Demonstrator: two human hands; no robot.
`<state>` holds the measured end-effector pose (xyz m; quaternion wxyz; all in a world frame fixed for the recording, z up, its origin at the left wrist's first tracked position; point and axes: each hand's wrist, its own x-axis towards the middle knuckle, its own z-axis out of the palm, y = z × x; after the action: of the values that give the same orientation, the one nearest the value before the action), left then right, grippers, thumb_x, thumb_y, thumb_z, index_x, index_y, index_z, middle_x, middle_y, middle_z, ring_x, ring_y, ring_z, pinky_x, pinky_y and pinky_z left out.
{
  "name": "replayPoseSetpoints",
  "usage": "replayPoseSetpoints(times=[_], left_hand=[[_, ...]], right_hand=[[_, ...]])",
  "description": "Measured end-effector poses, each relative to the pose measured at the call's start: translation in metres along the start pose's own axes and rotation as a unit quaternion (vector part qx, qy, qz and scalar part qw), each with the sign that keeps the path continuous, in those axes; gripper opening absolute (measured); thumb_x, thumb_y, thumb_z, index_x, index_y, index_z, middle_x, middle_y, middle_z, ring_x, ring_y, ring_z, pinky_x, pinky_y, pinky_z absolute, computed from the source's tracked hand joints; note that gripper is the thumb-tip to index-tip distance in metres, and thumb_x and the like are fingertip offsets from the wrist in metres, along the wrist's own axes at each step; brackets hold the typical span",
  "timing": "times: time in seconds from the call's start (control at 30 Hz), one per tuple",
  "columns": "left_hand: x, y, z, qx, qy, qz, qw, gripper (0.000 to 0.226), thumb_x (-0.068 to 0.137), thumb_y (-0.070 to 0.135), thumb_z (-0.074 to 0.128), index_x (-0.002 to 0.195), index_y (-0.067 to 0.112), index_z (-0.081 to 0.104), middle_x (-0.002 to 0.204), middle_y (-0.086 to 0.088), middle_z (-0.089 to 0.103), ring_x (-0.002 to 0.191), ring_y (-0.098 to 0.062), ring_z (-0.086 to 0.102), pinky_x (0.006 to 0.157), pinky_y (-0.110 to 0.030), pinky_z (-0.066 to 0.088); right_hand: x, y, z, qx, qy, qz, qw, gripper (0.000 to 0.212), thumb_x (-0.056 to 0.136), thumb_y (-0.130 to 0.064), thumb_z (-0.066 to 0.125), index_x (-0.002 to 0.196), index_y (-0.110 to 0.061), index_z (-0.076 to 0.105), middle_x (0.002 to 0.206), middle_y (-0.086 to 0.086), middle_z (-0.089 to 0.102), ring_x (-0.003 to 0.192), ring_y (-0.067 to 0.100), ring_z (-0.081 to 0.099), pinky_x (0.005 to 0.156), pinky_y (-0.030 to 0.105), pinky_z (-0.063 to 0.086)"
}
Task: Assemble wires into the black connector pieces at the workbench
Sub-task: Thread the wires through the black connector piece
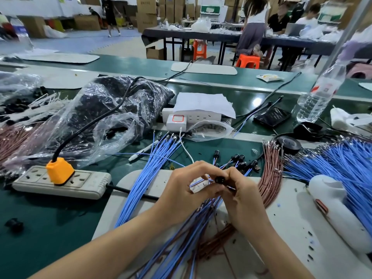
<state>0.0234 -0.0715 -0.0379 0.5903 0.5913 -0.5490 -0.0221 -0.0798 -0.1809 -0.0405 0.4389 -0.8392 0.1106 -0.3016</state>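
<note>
We judge this to be the insertion step. Our right hand point(241, 190) closes its grip on a black connector point(219, 179), held above the desk point(50, 218) near the finished pieces point(239, 160). Our left hand point(187, 184) pinches a blue wire point(196, 183) aimed at the connector. Next, we must line the wire's end up with the connector's opening and push it straight in.

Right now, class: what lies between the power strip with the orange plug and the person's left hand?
A fanned bundle of blue wires, seen in the head view, between the power strip and the left hand.
</note>
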Motion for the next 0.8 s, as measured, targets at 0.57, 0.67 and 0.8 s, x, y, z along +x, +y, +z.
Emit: replayPoseSetpoints(times=[0.57, 0.67, 0.8], left_hand=[[0.0015, 0.0035, 0.0015, 0.000, 0.013, 0.002, 1.000, 0.023, 0.081, 0.000, 0.066, 0.102, 0.010, 0.066, 0.096, -0.001, 0.063, 0.087, -0.011, 0.064, 0.080, -0.024, 0.051], [0.0015, 0.0044, 0.0007, 0.007, 0.013, 0.012, 1.000, 0.021, 0.082, 0.000, 0.065, 0.102, 0.007, 0.067, 0.095, -0.001, 0.063, 0.086, -0.013, 0.063, 0.079, -0.028, 0.052], [0.0024, 0.0035, -0.0005, 0.036, 0.017, 0.021, 0.999, 0.019, 0.081, 0.001, 0.067, 0.100, 0.002, 0.068, 0.095, -0.004, 0.065, 0.087, -0.013, 0.064, 0.080, -0.027, 0.052]], right_hand=[[-0.0026, 0.0034, 0.0043, 0.063, 0.066, -0.018, 0.996, 0.031, 0.074, 0.014, 0.070, 0.089, -0.013, 0.065, 0.082, 0.002, 0.069, 0.074, 0.012, 0.069, 0.067, 0.022, 0.056], [-0.0026, 0.0032, 0.0019, 0.078, 0.075, -0.034, 0.994, 0.027, 0.074, 0.012, 0.071, 0.088, -0.010, 0.069, 0.084, 0.003, 0.070, 0.076, 0.012, 0.069, 0.069, 0.029, 0.058], [-0.0009, 0.0050, 0.0005, 0.060, 0.087, -0.061, 0.993, 0.022, 0.074, 0.014, 0.072, 0.082, -0.006, 0.070, 0.085, 0.003, 0.069, 0.079, 0.013, 0.068, 0.069, 0.027, 0.057]])
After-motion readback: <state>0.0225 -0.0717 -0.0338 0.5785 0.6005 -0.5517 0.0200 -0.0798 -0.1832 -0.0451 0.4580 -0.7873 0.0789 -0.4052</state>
